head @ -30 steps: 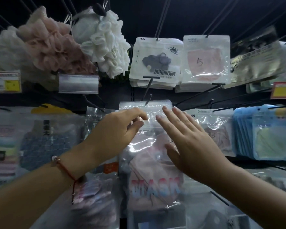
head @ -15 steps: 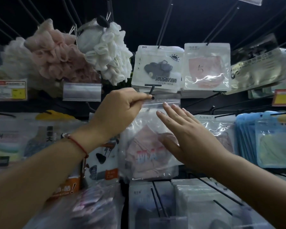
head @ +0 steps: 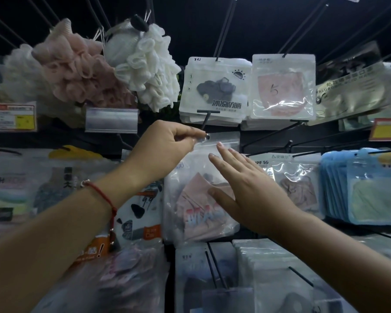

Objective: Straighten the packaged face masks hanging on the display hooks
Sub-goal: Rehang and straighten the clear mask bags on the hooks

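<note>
A clear packet with a pink face mask hangs in the middle of the display. My left hand pinches the packet's top edge at the tip of a black display hook. My right hand lies flat with straight fingers against the packet's front. Above hang a white packet with a dark mask and a clear packet with a pink mask. To the right hang a clear packet marked SPF 50 and a row of blue packets.
Pink and white bath puffs hang at the upper left above a price-tag holder. More packets hang left of the middle one. White packets on hooks fill the row below. Black hook rods jut out towards me.
My left hand has risen with the packet's top edge up to the hook tip. The pink mask packet hangs higher. My right hand stays flat on its front.
</note>
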Demonstrator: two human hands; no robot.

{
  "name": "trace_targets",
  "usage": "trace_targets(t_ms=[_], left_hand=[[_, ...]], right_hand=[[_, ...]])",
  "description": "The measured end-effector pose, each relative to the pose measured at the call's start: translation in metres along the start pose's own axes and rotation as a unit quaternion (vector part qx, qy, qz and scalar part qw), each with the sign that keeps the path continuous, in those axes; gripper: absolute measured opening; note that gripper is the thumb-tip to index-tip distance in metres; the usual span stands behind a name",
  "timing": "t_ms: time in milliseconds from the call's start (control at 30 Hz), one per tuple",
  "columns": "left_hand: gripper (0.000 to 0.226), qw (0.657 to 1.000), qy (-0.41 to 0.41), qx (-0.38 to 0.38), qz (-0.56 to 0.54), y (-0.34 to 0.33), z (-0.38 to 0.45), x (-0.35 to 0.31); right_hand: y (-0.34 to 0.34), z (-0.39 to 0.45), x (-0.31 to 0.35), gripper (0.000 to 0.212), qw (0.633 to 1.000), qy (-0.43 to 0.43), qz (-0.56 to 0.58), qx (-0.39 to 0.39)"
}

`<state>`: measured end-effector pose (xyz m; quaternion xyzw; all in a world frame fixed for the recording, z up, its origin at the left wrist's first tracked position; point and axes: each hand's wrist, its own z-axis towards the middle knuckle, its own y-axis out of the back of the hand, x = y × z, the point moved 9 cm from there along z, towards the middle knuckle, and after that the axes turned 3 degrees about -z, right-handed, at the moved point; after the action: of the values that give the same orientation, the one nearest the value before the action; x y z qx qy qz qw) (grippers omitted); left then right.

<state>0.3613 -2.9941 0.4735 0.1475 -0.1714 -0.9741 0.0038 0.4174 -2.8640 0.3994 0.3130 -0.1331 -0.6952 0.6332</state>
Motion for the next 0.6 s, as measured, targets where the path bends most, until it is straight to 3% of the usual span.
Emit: trace_targets(t_ms=[100,233,367,467,533,600], left_hand=[[0.020,0.999,-0.006,-0.031,0.011,0.003,-0.001,0.002],[0.024,0.994,-0.013,-0.001,0.106,-0.005,0.001,0.010],[0.030,0.953,-0.070,0.016,0.294,-0.017,-0.001,0.015],[0.051,0.917,-0.041,0.088,0.386,-0.031,-0.010,0.032],[0.060,0.900,-0.029,0.113,0.420,-0.032,-0.029,0.040],[0.063,0.908,-0.021,0.110,0.405,-0.022,-0.058,0.044]], right_hand=[[0.004,0.001,0.003,0.068,1.000,-0.007,0.013,-0.004],[0.002,0.004,0.004,0.069,1.000,-0.016,0.022,0.010],[-0.019,0.005,0.004,0.071,0.997,-0.018,0.026,0.068],[-0.033,0.004,0.004,0.071,0.994,-0.023,0.028,0.099],[-0.036,-0.002,0.009,0.071,0.993,-0.026,0.035,0.107],[-0.038,-0.013,0.023,0.069,0.992,-0.026,0.053,0.107]])
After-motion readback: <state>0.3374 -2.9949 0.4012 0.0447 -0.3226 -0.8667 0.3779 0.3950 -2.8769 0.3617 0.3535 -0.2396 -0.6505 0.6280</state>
